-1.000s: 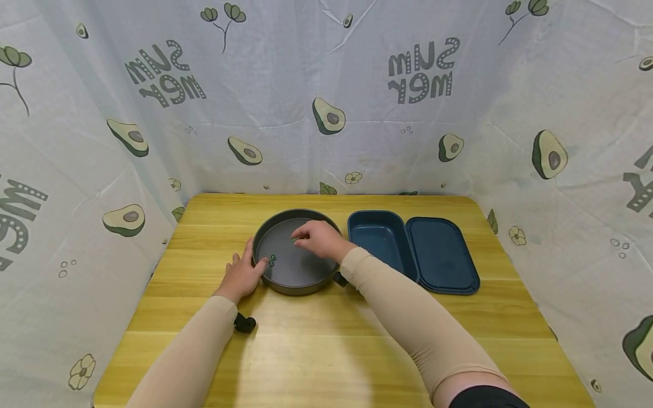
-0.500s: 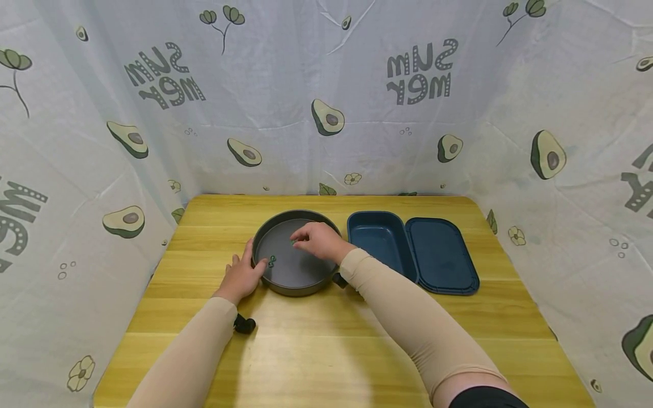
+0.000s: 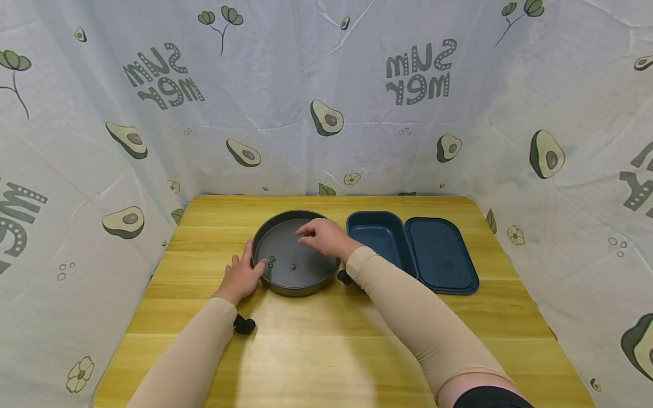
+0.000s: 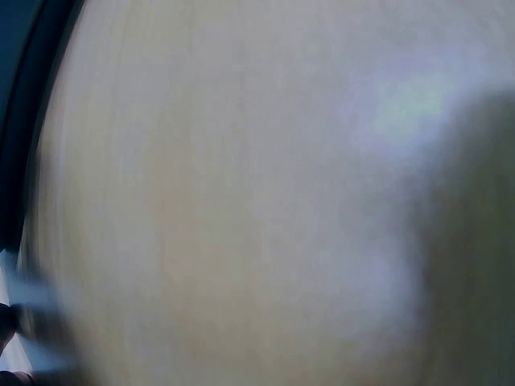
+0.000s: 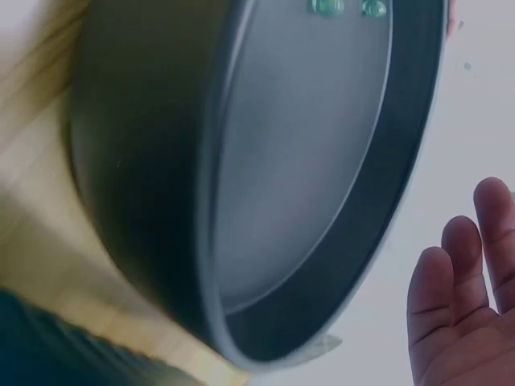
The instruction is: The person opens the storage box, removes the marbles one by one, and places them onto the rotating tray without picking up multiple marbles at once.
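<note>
Left hand (image 3: 240, 276) spread against the pan (image 3: 283, 243), right hand (image 3: 325, 237) loose above.
Left of frame centre, I see green beads (image 3: 293, 267) inside: some by the left hand, one between both.

We see a dark grey pan (image 3: 278, 233), its floor a plain matte grey, and in it small green balls (image 3: 293, 266), which look brighter and glassy in the right wrist view. The box (image 3: 374, 238) is deep blue, and its flat lid (image 3: 441, 255) is a similar plain navy. Our table (image 3: 306, 351) is honey-yellow with streaky wood grain. Behind it we find a whitish sheet (image 3: 285, 68) printed with avocados in dark green, cream and brownish grey, green blooms, pale flowers, and mirrored grey lettering dotted white. We note plain beige sleeves (image 3: 408, 311) and a black cuff (image 3: 492, 398).
</note>
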The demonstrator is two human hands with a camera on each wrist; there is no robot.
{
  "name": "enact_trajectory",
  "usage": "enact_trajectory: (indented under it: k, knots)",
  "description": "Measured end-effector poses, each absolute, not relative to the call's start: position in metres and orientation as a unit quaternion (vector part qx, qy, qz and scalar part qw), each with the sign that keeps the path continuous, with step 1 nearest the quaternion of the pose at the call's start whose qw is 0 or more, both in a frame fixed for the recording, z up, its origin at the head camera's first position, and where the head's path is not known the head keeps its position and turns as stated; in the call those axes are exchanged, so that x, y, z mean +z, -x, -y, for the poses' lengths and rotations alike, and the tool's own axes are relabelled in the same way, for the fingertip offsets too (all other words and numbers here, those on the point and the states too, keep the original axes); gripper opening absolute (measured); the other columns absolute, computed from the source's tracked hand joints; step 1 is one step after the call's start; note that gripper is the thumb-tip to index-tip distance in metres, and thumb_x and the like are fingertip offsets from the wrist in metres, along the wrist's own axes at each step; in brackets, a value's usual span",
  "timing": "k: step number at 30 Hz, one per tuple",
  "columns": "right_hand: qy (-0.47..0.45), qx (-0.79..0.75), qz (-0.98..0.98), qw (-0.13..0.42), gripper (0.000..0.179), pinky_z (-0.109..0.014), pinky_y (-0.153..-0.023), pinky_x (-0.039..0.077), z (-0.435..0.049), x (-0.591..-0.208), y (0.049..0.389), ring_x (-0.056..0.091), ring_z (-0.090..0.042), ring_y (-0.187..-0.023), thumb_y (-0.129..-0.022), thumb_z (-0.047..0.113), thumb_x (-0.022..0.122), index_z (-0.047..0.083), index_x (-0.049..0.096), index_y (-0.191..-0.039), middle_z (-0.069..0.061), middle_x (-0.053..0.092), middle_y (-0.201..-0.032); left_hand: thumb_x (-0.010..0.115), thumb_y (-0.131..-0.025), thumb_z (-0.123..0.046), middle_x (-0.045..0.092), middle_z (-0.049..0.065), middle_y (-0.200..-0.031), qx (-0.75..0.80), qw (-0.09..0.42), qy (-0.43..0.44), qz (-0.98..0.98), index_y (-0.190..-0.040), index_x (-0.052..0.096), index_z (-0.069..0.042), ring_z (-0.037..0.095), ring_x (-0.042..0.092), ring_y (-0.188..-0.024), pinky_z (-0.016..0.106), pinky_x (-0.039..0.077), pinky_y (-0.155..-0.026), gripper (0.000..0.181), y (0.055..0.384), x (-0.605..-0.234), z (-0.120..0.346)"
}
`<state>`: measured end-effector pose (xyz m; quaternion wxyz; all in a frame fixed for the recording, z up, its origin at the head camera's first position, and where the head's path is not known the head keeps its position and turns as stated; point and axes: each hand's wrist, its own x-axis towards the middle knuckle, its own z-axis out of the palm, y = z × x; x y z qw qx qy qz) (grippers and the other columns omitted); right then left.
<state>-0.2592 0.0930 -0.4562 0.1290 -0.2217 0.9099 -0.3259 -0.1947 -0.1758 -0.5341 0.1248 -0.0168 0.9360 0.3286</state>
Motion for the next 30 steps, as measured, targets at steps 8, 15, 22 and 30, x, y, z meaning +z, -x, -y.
enact_trajectory:
  k: [8,15,22,30]
  knots:
    - [0.195,-0.332,-0.915,0.121,0.035,-0.039,-0.094,0.06,-0.129,-0.454,0.263,0.069,-0.022,-0.113,-0.105,0.028,0.067,0.015,0.071,-0.138,-0.004,0.074,-0.127,0.039,-0.108,-0.057,0.009,0.036,-0.171,0.335,0.132,0.02,-0.933,-0.17,-0.009,-0.03,0.059,0.0,-0.158,0.073,-0.001,-0.127,0.083,0.194,-0.535,0.176]
    - [0.156,-0.315,-0.929,0.118,0.039,-0.045,-0.098,0.059,-0.166,-0.455,0.268,0.068,-0.028,-0.116,-0.106,0.027,0.065,0.011,0.068,-0.142,-0.009,0.072,-0.132,0.038,-0.108,-0.058,0.006,0.036,-0.171,0.333,0.134,0.025,-0.933,-0.171,-0.008,-0.03,0.063,0.0,-0.156,0.076,0.003,-0.125,0.083,0.194,-0.532,0.176]
    - [0.145,-0.277,-0.941,0.125,0.037,-0.045,-0.098,0.059,-0.195,-0.463,0.269,0.069,-0.029,-0.116,-0.107,0.022,0.064,0.008,0.069,-0.14,-0.011,0.074,-0.13,0.039,-0.108,-0.057,0.011,0.036,-0.171,0.332,0.126,0.019,-0.935,-0.171,-0.007,-0.027,0.06,0.001,-0.158,0.073,0.001,-0.127,0.083,0.195,-0.532,0.176]
    - [0.148,-0.218,-0.95,0.167,0.032,-0.046,-0.102,0.058,-0.21,-0.473,0.269,0.07,-0.03,-0.12,-0.104,0.02,0.068,0.011,0.073,-0.134,-0.01,0.074,-0.132,0.039,-0.109,-0.057,0.013,0.036,-0.17,0.33,0.126,0.018,-0.935,-0.171,-0.006,-0.027,0.059,0.003,-0.158,0.071,-0.001,-0.128,0.083,0.195,-0.533,0.176]
